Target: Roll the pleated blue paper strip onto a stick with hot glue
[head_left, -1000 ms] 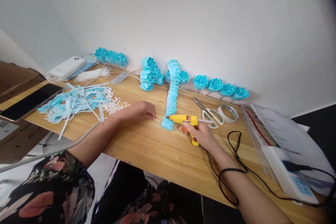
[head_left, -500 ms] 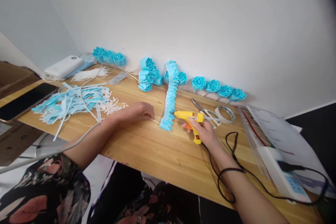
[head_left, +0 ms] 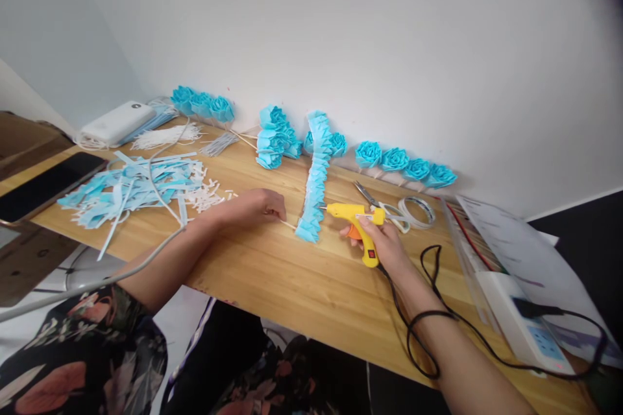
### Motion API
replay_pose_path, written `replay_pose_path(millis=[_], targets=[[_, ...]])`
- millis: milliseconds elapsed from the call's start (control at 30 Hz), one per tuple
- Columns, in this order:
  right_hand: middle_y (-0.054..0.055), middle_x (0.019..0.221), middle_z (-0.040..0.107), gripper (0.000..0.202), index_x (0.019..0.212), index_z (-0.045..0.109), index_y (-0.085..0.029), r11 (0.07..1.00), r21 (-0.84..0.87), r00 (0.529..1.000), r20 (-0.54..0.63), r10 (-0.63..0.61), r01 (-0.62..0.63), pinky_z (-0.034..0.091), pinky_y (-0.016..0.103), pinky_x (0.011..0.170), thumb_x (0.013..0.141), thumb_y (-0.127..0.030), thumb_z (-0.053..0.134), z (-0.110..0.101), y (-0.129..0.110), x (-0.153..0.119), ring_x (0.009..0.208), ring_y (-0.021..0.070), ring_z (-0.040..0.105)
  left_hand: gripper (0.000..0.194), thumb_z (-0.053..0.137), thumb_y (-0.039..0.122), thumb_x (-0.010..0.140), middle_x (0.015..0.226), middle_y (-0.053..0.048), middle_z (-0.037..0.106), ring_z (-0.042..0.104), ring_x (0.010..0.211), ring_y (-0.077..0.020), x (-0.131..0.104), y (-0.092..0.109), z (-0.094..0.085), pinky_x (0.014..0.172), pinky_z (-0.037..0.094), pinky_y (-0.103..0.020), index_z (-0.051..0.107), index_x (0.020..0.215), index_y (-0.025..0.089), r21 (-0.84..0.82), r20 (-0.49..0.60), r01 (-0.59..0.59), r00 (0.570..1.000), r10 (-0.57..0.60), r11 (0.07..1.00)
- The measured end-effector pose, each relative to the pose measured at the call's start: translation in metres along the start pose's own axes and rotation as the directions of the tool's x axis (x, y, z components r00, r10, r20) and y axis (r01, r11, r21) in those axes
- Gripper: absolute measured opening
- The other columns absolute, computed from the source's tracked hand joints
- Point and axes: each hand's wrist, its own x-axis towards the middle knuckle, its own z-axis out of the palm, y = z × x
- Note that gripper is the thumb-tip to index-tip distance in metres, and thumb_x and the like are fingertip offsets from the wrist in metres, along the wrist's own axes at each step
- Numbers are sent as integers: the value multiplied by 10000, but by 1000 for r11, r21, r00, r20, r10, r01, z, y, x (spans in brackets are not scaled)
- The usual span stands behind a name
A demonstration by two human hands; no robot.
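A long pleated strip of light blue material [head_left: 316, 175] lies on the wooden table [head_left: 272, 285], its far end up against blue flowers by the wall. At its near end is a thin pale stick [head_left: 288, 225], and my left hand [head_left: 265, 205] is closed on that stick's other end. My right hand [head_left: 377, 238] is wrapped round a yellow glue gun [head_left: 368, 233] with fingers at its orange trigger. The gun's nozzle points left, close to the strip's right edge; whether it touches, I cannot tell.
Finished blue flowers [head_left: 394, 159] line the wall. Scissors [head_left: 367, 194] and a tape roll [head_left: 417, 213] lie behind the gun. Leftwards are blue and white scraps [head_left: 131, 188], a phone [head_left: 51, 185] and a white power bank [head_left: 117, 123]. A black cord [head_left: 409, 337] loops to a power strip [head_left: 523, 324].
The glue gun in my right hand has shifted slightly to the right, and its metal nozzle tip now shows beside the strip. My left hand and the stick stay put.
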Motion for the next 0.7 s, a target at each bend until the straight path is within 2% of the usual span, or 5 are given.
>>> replay_pose_path(millis=[133,433,567,700], targets=[[82,657,700,496,768,740,-140,998,-46,995,93,-33,37,468,261,530,843,-597,561,2,5,-2,574,167,613,177,538,144,912,877,-76,687,620,822,-142,0,0,0,745,444,-234,712,879,136,-4,-14,-4,1000,4,1000],[74,670,704,483,744,748,-162,990,-114,986,149,-67,85,488,263,550,829,-605,576,14,4,0,586,166,618,169,547,105,894,849,-71,681,612,795,-135,0,0,0,725,439,-222,711,861,130,7,-12,-11,1000,11,1000],[81,689,716,508,770,746,-162,998,17,994,95,-59,58,474,267,509,839,-623,544,7,1,0,557,164,608,171,542,95,896,854,-67,683,613,795,-130,1,2,-1,728,441,-220,705,855,129,10,-14,-15,1000,15,1000],[88,680,716,496,748,746,-149,998,-1,994,97,-56,57,472,270,525,840,-600,563,-4,1,-1,544,156,597,175,537,112,906,851,-69,680,613,795,-133,1,3,-1,724,443,-223,705,858,128,12,-14,-18,1000,18,1000]])
